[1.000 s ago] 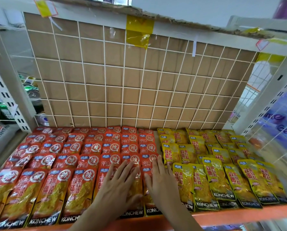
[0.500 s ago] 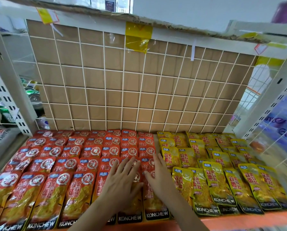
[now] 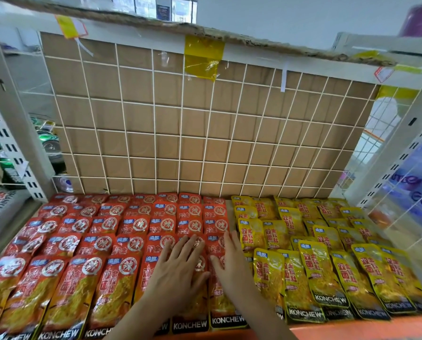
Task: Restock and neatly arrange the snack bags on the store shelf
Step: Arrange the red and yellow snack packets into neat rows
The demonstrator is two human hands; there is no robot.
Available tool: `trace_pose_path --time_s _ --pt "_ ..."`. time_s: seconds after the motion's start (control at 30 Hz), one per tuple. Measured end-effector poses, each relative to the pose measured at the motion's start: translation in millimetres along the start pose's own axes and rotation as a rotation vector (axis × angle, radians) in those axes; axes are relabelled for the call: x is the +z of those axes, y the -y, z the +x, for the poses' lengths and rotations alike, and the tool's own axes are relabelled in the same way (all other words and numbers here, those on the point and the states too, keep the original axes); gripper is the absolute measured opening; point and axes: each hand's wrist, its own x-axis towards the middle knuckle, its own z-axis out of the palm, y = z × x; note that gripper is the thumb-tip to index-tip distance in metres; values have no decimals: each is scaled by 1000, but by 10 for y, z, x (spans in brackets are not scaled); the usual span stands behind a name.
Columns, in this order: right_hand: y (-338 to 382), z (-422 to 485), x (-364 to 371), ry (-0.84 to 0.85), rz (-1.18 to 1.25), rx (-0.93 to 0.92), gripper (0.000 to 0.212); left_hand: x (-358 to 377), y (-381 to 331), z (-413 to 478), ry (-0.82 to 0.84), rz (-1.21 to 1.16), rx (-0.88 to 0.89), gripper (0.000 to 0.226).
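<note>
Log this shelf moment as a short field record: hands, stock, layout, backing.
left hand: left hand flat, fingers spread, resting on the red foil snack bags
right hand: right hand flat on the rightmost red column, beside the yellow foil snack bags
layout: red bags on the left, yellow on the right, in overlapping rows
front: orange shelf edge
backing: white wire grid over a brown cardboard sheet

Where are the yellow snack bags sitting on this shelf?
In the head view, the yellow bags fill the right half of the shelf, directly beside the red bags, with the right hand resting near the boundary between them.
</note>
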Motion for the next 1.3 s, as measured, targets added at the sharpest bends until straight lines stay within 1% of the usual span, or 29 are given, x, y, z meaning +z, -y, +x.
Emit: trace_pose_path --time_s 0.2,0.3,0.37,0.4,0.43,0.47,0.5,0.53,0.57,0.67,0.77,0.87,0.93,1.0,1.03,1.07,1.1,1.13,1.17,1.23,1.3 --pt "2 -16 26 2 -77 -28 64 -39 -21 -17 38 -8 7 70" --pt "22 -27 -6 -26 -101 -68 63 -50 -18 -15 26 -45 13 70" --pt "25 -37 -68 -64 -115 -107 59 -112 0 -16 -22 -72 2 71" --pt "19 -45 -107 -89 -117 -121 56 -160 1 -14 -31 -71 -2 76" --pt "10 -56 -154 -117 -120 -124 53 -199 -5 -4 -44 -61 23 85" --pt "-4 -75 -204 -147 -123 -116 52 -193 -4 21 -78 -69 81 96" --pt "-22 -100 -250 -178 -125 -95 53 -203 -15 26 -85 -104 115 105" --pt "-48 -129 -291 -210 -124 -69 56 -215 -33 28 -73 -132 128 110" --pt "-88 -158 -322 -239 -121 -43 58 -227 -58 44 -68 -131 152 110" --pt "-208 -268 -410 -309 -125 8 64 -227 -176 106 -66 -128 230 98" --pt "-310 -381 -483 -308 -128 77 55 -191 -300 166 -24 -79 273 89" --pt "-440 -448 -509 -307 -215 90 52 -187 -419 193 33 -68 265 76" --pt "-523 -462 -524 -286 -248 94 58 -142 -468 218 54 -36 274 77" --pt "-565 -462 -553 -255 -252 98 64 -133 -479 224 61 -5 303 88" --pt "-586 -456 -570 -245 -254 92 65 -98 -462 236 48 11 307 90" --pt "-612 -441 -586 -235 -256 79 67 -81 -442 243 -4 23 310 87" --pt "-631 -425 -604 -216 -259 65 69 -78 -420 230 -17 51 307 83" --pt "-645 -400 -627 -193 -257 54 72 -91 -405 214 68 37 263 79" --pt "-665 -373 -653 -171 -254 46 75 -76 -400 220 98 26 262 75" --pt "-719 -311 -707 -136 -241 29 82 -32 -424 225 70 17 248 72" --pt "-783 -237 -767 -112 -220 15 93 -88 -451 244 24 9 226 72"
